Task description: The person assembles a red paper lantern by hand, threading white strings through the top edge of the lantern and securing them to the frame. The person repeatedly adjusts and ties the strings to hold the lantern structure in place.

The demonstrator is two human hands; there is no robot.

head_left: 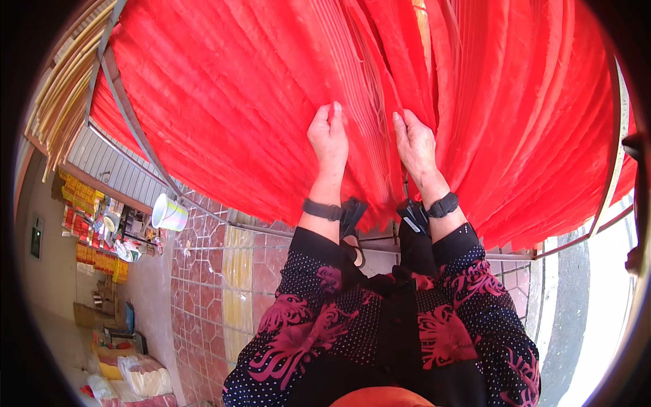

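Red paper sheets [237,95] hang pinched between left hand [329,136] and right hand [415,141]

Head-worn fisheye, downward, close overhead

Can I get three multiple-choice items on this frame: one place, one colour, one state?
1. Where does the white bucket sit relative to the hands?
A. Lower left
B. Upper right
C. Between them

2. What colour are the hanging sheets?
A. Blue
B. Red
C. White

3. What is the state of the left hand and right hand?
A. Both hang empty at the sides
B. One holds the bucket
C. Both are raised, fingers on the sheets

Answers: 1 A, it lies low and left by the tiled floor; 2 B, every sheet is red; 3 C, both hands press into the folds.
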